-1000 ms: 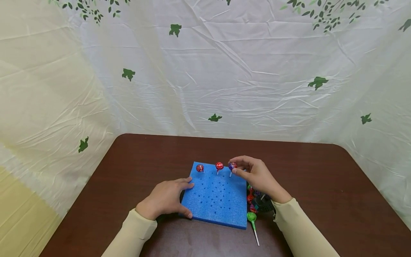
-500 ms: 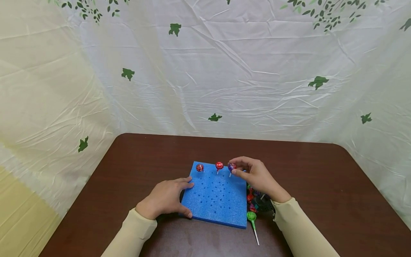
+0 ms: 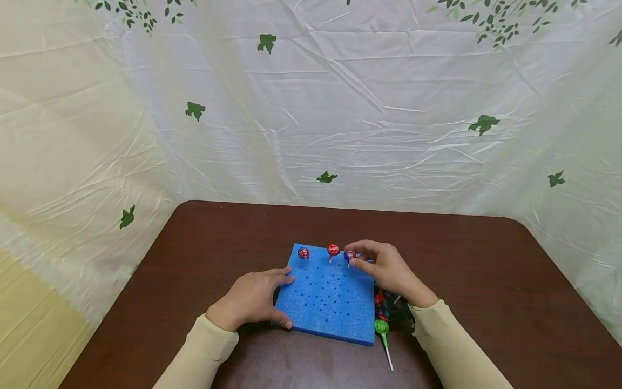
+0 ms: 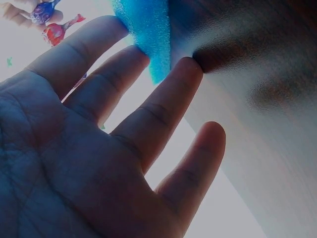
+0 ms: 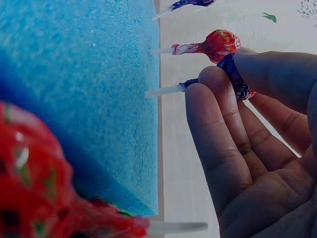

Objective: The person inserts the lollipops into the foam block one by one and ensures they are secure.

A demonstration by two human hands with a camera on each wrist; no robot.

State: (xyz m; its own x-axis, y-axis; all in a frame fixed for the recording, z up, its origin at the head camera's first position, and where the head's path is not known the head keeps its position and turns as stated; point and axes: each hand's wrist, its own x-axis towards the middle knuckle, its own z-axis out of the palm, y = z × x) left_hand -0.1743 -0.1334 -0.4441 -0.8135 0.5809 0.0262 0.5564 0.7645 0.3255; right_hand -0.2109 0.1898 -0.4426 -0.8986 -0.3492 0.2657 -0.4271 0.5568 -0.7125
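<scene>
While the green lollipop [image 3: 382, 327] lies loose on the table [image 3: 252, 362] nearest you, leave it be. Your left hand [image 3: 250, 301] has fingers & thumb spread, no grip, just touching the left side of the blue foam board [image 3: 325, 319]; brace there so the foam can't skid. Mind the candy heap [image 3: 380, 298] beside the board's right edge, prob. easy to knock. Your right hand [image 3: 391, 270] pinches a purple lollipop [image 3: 349, 255] btwn thumb & fingertips, over the board's far right part; stick tip looks to meet the foam, depth can't tell. Best push slow, stick straight, so it won't bend. To its left, the red lollipop [image 3: 332, 250], then the darker lollipop [image 3: 303, 253], stand in the board; don't brush the closer w/ your fingers.
</scene>
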